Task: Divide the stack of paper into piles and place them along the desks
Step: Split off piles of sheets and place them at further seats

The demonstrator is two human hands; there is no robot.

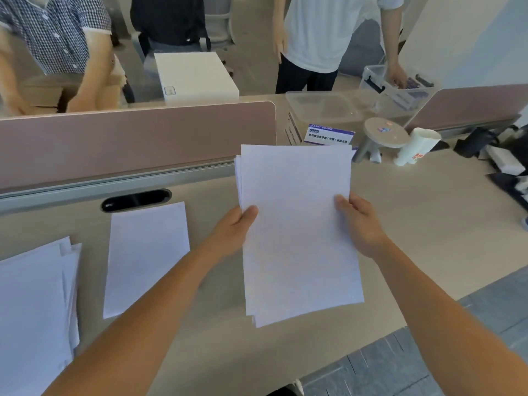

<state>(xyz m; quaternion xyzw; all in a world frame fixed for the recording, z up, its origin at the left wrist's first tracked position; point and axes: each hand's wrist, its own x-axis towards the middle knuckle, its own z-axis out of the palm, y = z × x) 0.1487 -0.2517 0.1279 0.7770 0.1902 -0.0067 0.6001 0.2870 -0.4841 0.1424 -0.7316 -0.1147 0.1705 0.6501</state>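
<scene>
A single wide-angle view looks from the wearer's head, forward and steeply down onto the desk (414, 224). Both forearms enter from the bottom edge; the left hand (233, 230) and right hand (361, 224), gripping the stack of paper (297, 247), sit close under the lens at mid-frame. The partition (128, 144) and standing people (314, 32) cross the top.

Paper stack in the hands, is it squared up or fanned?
Slightly fanned: the paper stack, held by left hand and right hand, shows offset sheet edges at its left corners.
</scene>
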